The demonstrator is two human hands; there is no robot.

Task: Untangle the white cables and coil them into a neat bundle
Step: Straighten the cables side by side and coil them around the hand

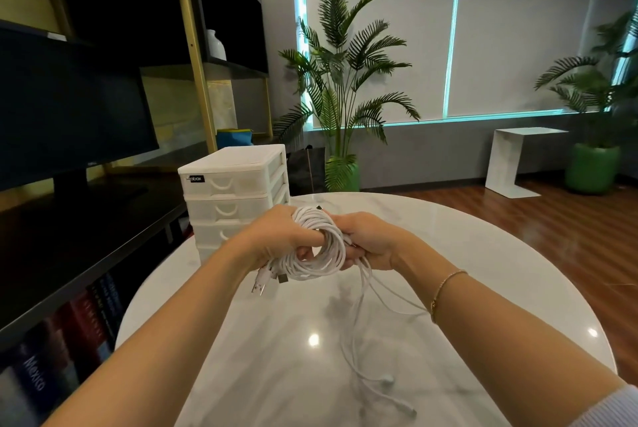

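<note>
Both hands hold a coil of white cables [319, 245] in the air above the round marble tabletop [483, 288], just in front of the white drawer unit [238, 191] that stands at the tabletop's far left edge. The left hand [276, 236] grips the coil's left side, its thumb hooked through the middle of the loops and its fingers curled round them from behind. The right hand [369, 240] grips the coil's right side, fingers closed on the strands. Several plugs [267, 280] stick out from the bottom left of the coil, below the left hand. From the right side of the coil, loose strands [362, 340] hang down and trail across the tabletop toward the person, ending in small connectors near its close edge. A thin bracelet [445, 288] sits on the right wrist. Beyond the drawer unit a potted palm [341, 81] stands on the floor, and to the drawer unit's left is a dark monitor [69, 98].
</note>
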